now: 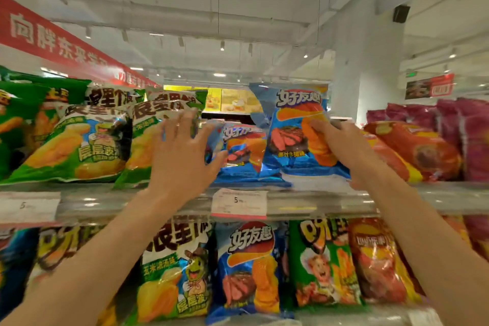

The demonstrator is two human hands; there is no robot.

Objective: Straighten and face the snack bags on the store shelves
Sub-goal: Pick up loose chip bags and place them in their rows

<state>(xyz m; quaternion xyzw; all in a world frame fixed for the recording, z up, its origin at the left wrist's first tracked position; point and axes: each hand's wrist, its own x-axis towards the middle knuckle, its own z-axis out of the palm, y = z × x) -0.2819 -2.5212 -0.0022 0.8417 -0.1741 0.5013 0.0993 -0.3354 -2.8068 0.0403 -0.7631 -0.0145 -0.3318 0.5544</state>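
On the top shelf [299, 200] an upright blue chip bag [293, 124] stands with my right hand [341, 148] gripping its right edge. To its left a second blue chip bag [242, 151] lies tilted and lower. My left hand [182, 151] is spread flat, fingers apart, over the gap between that leaning blue bag and a green corn-snack bag [148, 135]. Another green bag [79, 140] sits further left. An orange-red bag [415, 151] lies slanted just right of my right hand.
Purple bags [463, 124] fill the top shelf's right end. The lower shelf holds a green bag [174, 272], a blue bag [248, 272], another green bag [325, 264] and a red bag [378, 259]. Price tags [239, 204] hang on the shelf edge.
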